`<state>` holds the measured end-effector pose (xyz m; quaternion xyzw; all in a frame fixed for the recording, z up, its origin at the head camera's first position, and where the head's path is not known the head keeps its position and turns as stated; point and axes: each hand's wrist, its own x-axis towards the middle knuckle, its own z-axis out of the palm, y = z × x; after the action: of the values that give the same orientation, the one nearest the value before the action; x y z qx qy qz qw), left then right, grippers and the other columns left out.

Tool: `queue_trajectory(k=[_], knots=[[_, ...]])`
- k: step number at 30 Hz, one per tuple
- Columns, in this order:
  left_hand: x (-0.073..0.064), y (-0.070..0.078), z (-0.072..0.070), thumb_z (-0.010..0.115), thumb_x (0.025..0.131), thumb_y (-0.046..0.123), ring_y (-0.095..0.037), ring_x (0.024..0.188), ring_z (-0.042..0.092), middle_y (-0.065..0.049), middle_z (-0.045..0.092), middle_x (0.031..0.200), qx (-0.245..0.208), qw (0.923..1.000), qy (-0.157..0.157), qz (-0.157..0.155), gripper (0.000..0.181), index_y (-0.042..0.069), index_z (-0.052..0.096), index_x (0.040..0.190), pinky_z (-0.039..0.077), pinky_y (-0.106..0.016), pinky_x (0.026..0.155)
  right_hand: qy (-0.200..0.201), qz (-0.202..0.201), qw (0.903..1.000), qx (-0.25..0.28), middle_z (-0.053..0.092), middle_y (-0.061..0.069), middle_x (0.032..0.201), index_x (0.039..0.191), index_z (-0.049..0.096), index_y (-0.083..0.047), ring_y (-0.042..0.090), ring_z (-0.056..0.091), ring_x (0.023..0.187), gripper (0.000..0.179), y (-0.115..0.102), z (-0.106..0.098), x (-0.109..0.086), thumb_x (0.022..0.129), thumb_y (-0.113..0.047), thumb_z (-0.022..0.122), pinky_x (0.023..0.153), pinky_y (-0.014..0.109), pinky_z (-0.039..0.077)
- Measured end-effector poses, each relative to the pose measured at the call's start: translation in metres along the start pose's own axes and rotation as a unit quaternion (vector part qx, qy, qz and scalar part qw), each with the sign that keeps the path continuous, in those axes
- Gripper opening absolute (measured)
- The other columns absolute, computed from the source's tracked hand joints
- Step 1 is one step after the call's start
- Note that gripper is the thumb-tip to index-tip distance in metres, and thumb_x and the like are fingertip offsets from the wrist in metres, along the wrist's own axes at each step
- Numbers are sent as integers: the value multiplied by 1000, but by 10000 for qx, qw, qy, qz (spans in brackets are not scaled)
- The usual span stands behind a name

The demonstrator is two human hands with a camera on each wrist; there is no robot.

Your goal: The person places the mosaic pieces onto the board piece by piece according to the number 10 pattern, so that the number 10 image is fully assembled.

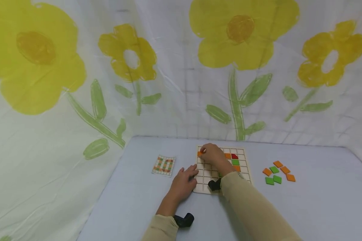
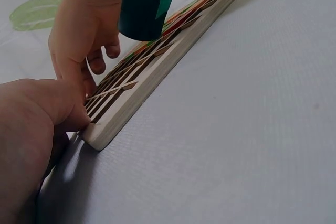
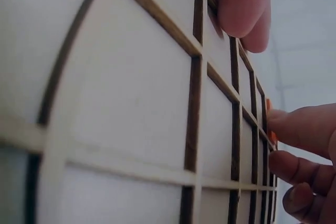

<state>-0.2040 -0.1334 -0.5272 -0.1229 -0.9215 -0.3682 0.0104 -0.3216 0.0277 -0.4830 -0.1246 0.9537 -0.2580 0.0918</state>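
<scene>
A wooden grid board (image 1: 200, 182) lies on the table. My right hand (image 1: 212, 155) reaches over it and pinches an orange square tile (image 1: 200, 154) at its top left cell; in the right wrist view the fingertips meet the orange tile (image 3: 273, 136). My left hand (image 1: 182, 182) rests at the board's left edge, fingers extended, and in the left wrist view its thumb (image 2: 73, 114) touches the board's corner. On the board sit an orange tile (image 1: 227, 155), a red rounded tile (image 1: 234, 156) and a green tile (image 1: 235, 162). My right forearm hides part of the grid.
Left of the board lies a small pattern card (image 1: 164, 165) with coloured squares. Several loose orange tiles (image 1: 278, 164) and green tiles (image 1: 269, 181) lie right of the board. A white curtain (image 1: 175, 100) with yellow flowers hangs behind the table.
</scene>
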Motion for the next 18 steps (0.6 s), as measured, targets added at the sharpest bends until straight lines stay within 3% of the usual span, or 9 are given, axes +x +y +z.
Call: queue_trajectory(k=[5, 9, 13, 18], knots=[[-1, 0, 3, 59, 93, 15, -20, 140, 44, 3, 50, 149, 10, 9999, 25, -116, 37, 10, 65, 129, 24, -45, 124, 22, -45, 10000, 80, 67, 8, 112, 121, 68, -14, 23, 63, 93, 30, 5, -10, -13, 94, -25, 64, 76, 41, 55], [1, 1, 2, 59, 93, 17, -18, 141, 43, 4, 49, 149, -28, 9998, 14, -215, 38, 11, 65, 130, 22, -43, 124, 182, -41, 9990, 401, 66, 9, 112, 128, 65, -15, 23, 62, 92, 35, 18, -26, -36, 96, -29, 63, 75, 41, 55], [3, 2, 1, 59, 93, 16, -17, 141, 43, 5, 49, 149, 8, 9998, 20, -209, 38, 12, 65, 131, 21, -43, 125, 491, 128, 9961, 721, 66, 12, 114, 130, 63, -11, 25, 61, 90, 38, 46, -39, -60, 96, -29, 62, 77, 43, 55], [4, 2, 0, 59, 93, 15, -19, 140, 44, 2, 49, 149, -4, 9999, 74, -97, 38, 10, 65, 130, 22, -44, 124, 766, 637, 9933, 579, 63, 19, 118, 133, 59, -6, 32, 59, 97, 42, 94, -60, -88, 97, -29, 60, 77, 44, 54]])
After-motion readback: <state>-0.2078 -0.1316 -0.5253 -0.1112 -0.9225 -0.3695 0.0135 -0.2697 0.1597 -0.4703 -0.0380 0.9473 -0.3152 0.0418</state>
